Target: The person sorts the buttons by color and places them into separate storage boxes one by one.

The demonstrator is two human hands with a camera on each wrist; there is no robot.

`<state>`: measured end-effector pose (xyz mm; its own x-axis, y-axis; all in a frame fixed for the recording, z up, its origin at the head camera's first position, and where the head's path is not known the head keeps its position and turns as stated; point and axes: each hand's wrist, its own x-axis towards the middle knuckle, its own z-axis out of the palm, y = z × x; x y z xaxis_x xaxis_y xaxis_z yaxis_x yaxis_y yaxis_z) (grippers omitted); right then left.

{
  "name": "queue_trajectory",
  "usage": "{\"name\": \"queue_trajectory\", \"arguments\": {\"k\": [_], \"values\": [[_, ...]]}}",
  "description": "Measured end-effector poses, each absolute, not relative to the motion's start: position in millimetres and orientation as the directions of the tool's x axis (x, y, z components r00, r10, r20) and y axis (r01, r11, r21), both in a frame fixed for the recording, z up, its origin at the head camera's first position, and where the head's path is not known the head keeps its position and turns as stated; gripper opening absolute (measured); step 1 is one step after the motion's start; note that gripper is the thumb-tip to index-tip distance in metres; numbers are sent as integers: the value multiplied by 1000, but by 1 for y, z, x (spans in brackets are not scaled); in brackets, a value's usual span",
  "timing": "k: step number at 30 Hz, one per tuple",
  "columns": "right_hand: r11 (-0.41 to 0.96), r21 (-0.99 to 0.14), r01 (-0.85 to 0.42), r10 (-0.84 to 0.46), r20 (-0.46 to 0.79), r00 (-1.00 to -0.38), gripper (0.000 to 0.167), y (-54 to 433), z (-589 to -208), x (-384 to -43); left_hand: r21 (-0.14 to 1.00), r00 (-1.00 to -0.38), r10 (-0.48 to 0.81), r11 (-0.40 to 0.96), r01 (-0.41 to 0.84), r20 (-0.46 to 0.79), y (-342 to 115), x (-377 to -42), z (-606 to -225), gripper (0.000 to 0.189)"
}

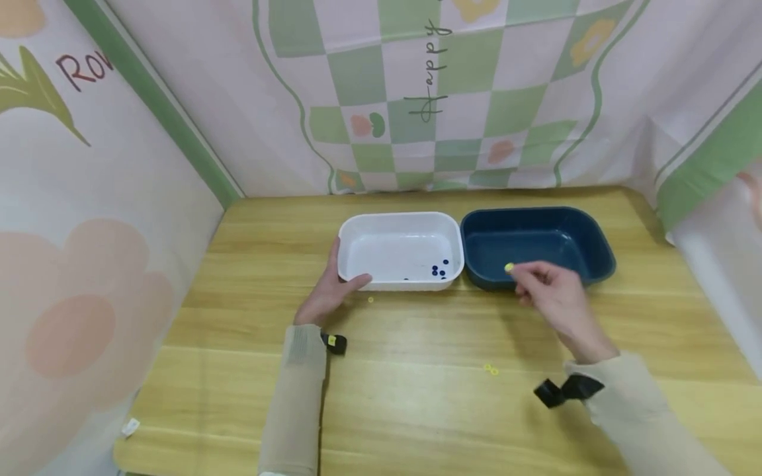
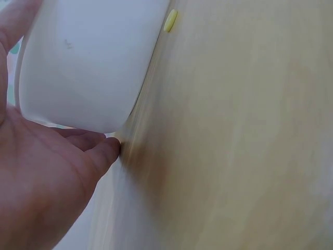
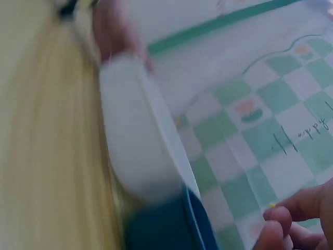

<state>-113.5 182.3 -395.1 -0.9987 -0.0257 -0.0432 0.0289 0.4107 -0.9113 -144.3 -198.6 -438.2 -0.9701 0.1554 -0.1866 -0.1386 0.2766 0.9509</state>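
My right hand [image 1: 556,297] pinches a small yellow button [image 1: 509,268] between thumb and fingertips, over the front part of the dark blue basin [image 1: 604,264]. In the right wrist view only a sliver of this button [image 3: 272,205] shows at the fingertips. At the left end of the white basin [image 1: 387,286], my left hand [image 1: 327,287] grips it, thumb along the front rim and fingers round the side. Several dark blue buttons [image 1: 435,270] lie in the white basin's front right corner. A yellow button [image 1: 371,300] lies on the wood just in front of that basin.
Two more yellow buttons [image 1: 491,369] lie close together on the wooden table [image 1: 411,410], nearer the front. Both basins stand side by side near the back, before a checked curtain [image 1: 411,158]. A white tag [image 1: 129,427] is at the table's front left.
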Motion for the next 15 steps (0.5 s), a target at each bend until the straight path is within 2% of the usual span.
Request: {"name": "queue_trajectory", "arguments": {"k": [3, 5, 7, 10, 12, 15], "values": [[647, -762, -22, 108, 120, -987, 38, 190, -395, -124, 948, -969, 155, 284, -141, -191, -199, -144, -438, 110], [761, -647, -45, 89, 172, -981, 33, 194, -395, -125, 945, -967, 162, 293, -142, -196, -199, -144, -439, 111], [828, -552, -95, -6, 161, -987, 26, 193, -396, -119, 946, -965, 170, 289, -144, -199, -199, -144, -439, 111], [872, -416, -257, -234, 106, -966, 13, 184, -401, -104, 946, -966, 163, 291, -146, -199, -199, -143, -437, 111], [847, -369, -383, -404, 21, -915, 7, 174, -407, -90, 947, -969, 152, 286, -146, -196, -200, -144, -437, 111], [775, -367, -514, -586, -117, -801, 16, 160, -418, -72, 951, -972, 147, 278, -138, -184, -201, -146, -437, 111]]}}
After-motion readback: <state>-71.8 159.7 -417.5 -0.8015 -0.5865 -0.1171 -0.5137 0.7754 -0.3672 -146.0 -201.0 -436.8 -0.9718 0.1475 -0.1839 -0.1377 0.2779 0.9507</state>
